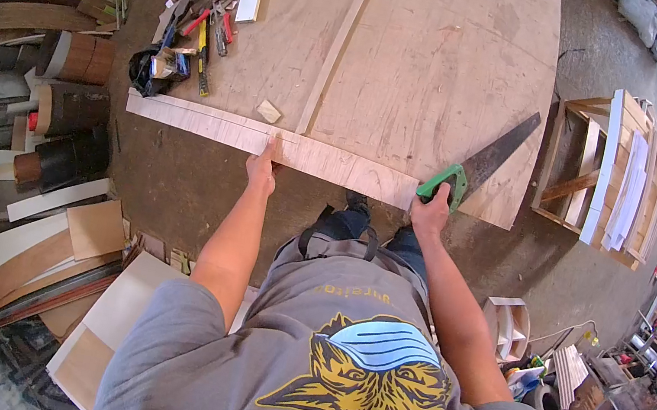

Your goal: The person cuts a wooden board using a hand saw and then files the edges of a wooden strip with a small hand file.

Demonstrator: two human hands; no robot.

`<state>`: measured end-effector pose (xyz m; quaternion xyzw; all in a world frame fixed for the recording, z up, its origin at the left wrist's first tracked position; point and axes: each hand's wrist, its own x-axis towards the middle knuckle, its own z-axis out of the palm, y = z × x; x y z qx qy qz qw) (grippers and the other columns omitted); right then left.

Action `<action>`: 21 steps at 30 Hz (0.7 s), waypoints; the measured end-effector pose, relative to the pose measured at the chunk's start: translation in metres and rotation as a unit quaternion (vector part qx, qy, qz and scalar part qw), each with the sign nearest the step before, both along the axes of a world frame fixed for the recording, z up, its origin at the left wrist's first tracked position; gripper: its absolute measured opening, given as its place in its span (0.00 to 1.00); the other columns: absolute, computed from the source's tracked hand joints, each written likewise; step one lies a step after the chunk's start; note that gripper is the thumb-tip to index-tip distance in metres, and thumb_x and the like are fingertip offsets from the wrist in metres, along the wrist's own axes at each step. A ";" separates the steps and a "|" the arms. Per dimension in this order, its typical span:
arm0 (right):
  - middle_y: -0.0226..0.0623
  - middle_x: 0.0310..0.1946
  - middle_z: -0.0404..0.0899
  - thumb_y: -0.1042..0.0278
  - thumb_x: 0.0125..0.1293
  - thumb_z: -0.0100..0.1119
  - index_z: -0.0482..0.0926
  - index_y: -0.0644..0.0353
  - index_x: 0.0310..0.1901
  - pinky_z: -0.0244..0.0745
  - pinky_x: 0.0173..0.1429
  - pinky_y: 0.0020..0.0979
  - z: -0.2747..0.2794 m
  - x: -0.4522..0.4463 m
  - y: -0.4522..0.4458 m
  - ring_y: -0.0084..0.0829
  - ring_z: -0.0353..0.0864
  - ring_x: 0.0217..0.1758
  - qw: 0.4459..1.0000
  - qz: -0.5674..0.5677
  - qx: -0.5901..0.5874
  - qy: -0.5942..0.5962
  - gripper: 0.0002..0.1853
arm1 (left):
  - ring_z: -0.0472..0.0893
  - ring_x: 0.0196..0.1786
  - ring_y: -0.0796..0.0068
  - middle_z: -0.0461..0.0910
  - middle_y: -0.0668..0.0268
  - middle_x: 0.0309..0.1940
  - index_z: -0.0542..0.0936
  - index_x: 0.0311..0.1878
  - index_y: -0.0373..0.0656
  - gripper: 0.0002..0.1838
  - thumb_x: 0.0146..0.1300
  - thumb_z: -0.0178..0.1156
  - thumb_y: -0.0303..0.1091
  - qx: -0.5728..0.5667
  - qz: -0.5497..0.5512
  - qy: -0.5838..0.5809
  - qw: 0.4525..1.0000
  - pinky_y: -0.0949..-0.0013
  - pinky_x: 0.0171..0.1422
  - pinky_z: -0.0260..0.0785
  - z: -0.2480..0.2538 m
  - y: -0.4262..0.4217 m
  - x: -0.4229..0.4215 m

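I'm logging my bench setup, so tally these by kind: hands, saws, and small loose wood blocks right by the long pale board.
Left hand and right hand: 2
Green-handled saw: 1
Small wood block: 1
Total: 4

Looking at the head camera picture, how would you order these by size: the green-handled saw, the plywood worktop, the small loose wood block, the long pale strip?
Largest to smallest, as they look:
1. Plywood worktop
2. Long pale strip
3. Green-handled saw
4. Small wood block
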<state>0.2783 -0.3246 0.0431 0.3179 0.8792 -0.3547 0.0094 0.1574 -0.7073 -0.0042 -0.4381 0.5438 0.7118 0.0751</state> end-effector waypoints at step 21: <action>0.62 0.44 0.82 0.65 0.62 0.70 0.66 0.57 0.59 0.76 0.51 0.58 -0.010 0.009 0.013 0.67 0.82 0.49 1.000 0.020 0.017 0.015 0.28 | 0.85 0.39 0.75 0.85 0.71 0.42 0.80 0.53 0.49 0.21 0.63 0.78 0.44 0.028 0.046 0.091 0.994 0.65 0.37 0.78 0.030 0.018 0.014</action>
